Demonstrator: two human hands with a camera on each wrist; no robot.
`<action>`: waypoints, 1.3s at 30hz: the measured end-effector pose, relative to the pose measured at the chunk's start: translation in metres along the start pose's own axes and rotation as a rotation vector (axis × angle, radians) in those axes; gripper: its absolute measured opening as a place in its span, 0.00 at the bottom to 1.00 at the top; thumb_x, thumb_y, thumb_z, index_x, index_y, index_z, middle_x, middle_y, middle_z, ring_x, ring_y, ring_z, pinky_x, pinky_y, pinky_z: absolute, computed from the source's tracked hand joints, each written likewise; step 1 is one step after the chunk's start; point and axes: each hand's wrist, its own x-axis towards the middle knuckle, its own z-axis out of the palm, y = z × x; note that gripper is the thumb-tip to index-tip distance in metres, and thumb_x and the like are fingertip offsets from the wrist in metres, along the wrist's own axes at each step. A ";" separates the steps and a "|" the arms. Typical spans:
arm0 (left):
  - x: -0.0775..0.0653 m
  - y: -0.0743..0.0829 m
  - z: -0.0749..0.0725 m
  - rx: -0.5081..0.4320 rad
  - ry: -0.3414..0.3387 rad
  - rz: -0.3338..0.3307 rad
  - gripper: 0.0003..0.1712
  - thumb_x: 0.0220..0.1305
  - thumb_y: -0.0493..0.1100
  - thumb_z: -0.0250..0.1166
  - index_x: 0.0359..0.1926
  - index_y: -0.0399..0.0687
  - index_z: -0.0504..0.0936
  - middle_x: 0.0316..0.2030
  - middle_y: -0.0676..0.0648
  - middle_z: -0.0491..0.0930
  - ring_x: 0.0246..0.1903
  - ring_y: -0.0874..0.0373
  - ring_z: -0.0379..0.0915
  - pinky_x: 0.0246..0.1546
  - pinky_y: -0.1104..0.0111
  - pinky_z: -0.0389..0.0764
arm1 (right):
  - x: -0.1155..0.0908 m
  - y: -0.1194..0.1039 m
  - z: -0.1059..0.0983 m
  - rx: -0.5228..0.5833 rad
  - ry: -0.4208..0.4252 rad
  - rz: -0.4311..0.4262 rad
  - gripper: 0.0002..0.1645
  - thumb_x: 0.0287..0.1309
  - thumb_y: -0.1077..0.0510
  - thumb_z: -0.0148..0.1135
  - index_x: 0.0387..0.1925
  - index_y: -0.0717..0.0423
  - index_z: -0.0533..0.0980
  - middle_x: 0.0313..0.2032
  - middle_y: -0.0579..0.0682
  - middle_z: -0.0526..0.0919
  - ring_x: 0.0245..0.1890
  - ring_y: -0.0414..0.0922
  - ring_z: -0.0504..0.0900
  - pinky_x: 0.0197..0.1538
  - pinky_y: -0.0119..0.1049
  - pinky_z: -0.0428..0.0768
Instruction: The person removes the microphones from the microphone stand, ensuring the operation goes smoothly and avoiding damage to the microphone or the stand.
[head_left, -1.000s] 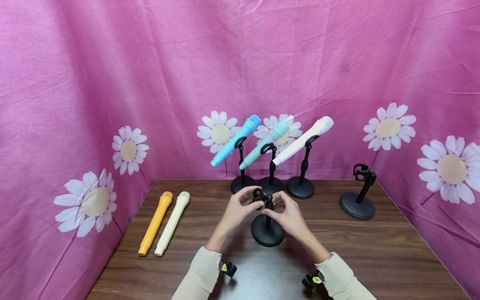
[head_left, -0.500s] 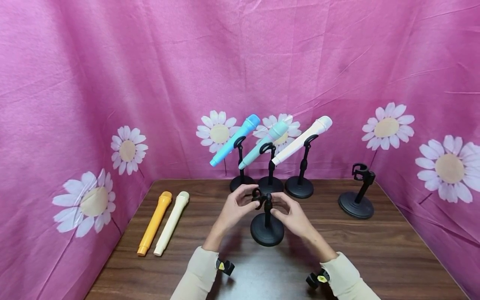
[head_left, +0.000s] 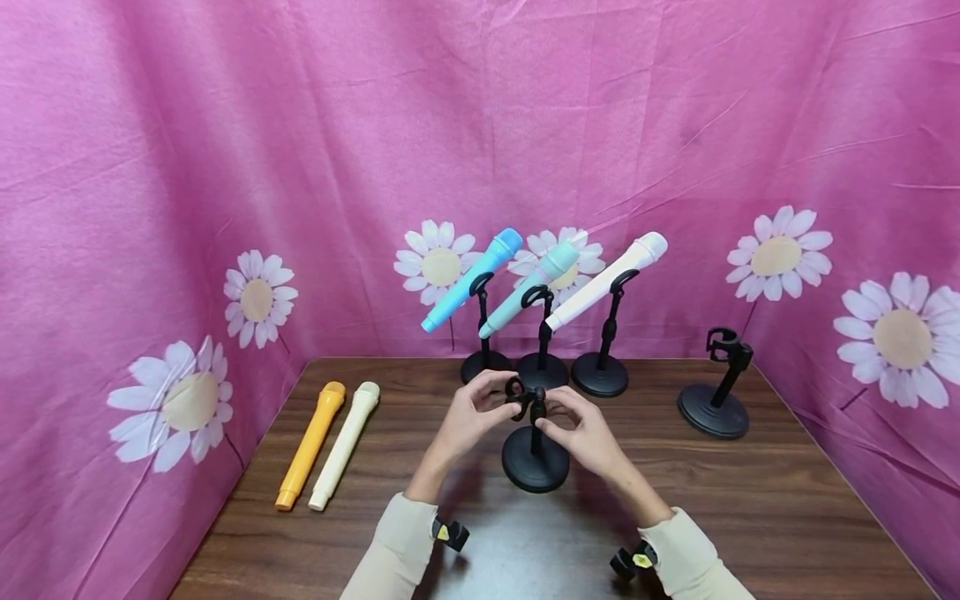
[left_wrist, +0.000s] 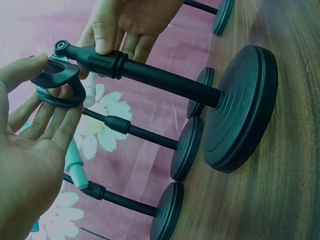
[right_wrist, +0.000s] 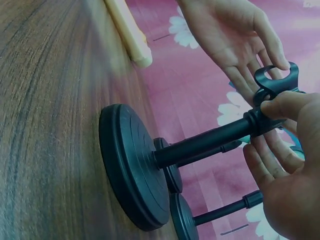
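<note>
A black desk microphone stand [head_left: 536,462] stands upright on the table between my two hands. Its C-shaped clip [left_wrist: 62,82] juts out to the left with no microphone in it. My left hand [head_left: 467,423] pinches that clip, thumb on one side and fingers on the other. Just below the joint, my right hand [head_left: 587,435] holds the collar [left_wrist: 115,64] at the top of the pole, its thumb [right_wrist: 287,105] laid across it. The round base [right_wrist: 132,167] sits flat on the wood.
Behind my hands, blue [head_left: 472,279], green [head_left: 525,292] and white [head_left: 603,283] microphones lean in stands. Orange [head_left: 311,446] and cream [head_left: 345,446] microphones lie at left. Another stand [head_left: 715,410] with a bare clip is at right. A pink curtain [head_left: 480,125] hangs behind the table.
My right hand has eased slightly right, its thumb sliding from the upper joint down to the collar. My left hand keeps its pinch on the clip, and the stand stays in place.
</note>
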 end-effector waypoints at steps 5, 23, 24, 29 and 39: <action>0.000 0.000 0.000 -0.001 0.005 -0.007 0.27 0.67 0.28 0.71 0.66 0.33 0.79 0.59 0.30 0.81 0.62 0.42 0.79 0.63 0.70 0.81 | 0.002 0.001 0.006 -0.079 0.070 0.070 0.20 0.57 0.62 0.81 0.49 0.53 0.82 0.40 0.49 0.84 0.42 0.39 0.83 0.50 0.34 0.86; 0.001 -0.001 0.001 0.000 0.003 -0.018 0.27 0.67 0.26 0.69 0.66 0.31 0.79 0.58 0.30 0.80 0.62 0.44 0.80 0.64 0.67 0.81 | 0.000 0.003 -0.005 -0.061 -0.015 0.189 0.24 0.54 0.61 0.83 0.48 0.55 0.78 0.39 0.52 0.84 0.41 0.41 0.82 0.48 0.34 0.83; 0.001 -0.001 0.000 -0.001 0.004 -0.018 0.27 0.67 0.26 0.69 0.66 0.32 0.79 0.58 0.31 0.80 0.62 0.42 0.79 0.65 0.66 0.81 | 0.000 0.003 -0.007 -0.044 -0.027 0.180 0.23 0.56 0.61 0.81 0.49 0.55 0.78 0.40 0.53 0.84 0.41 0.40 0.82 0.48 0.33 0.83; 0.000 0.000 -0.001 -0.008 -0.002 -0.022 0.27 0.67 0.29 0.71 0.66 0.33 0.79 0.59 0.31 0.79 0.64 0.34 0.77 0.66 0.62 0.81 | 0.004 0.002 -0.016 0.106 -0.113 0.133 0.21 0.66 0.67 0.71 0.58 0.63 0.77 0.49 0.62 0.85 0.48 0.38 0.85 0.55 0.29 0.83; 0.000 -0.001 -0.001 -0.031 -0.008 -0.023 0.26 0.67 0.29 0.71 0.65 0.38 0.81 0.59 0.31 0.80 0.64 0.32 0.75 0.64 0.68 0.82 | 0.005 -0.001 -0.016 0.113 -0.198 0.135 0.21 0.70 0.68 0.65 0.63 0.60 0.79 0.56 0.63 0.86 0.57 0.32 0.83 0.61 0.29 0.82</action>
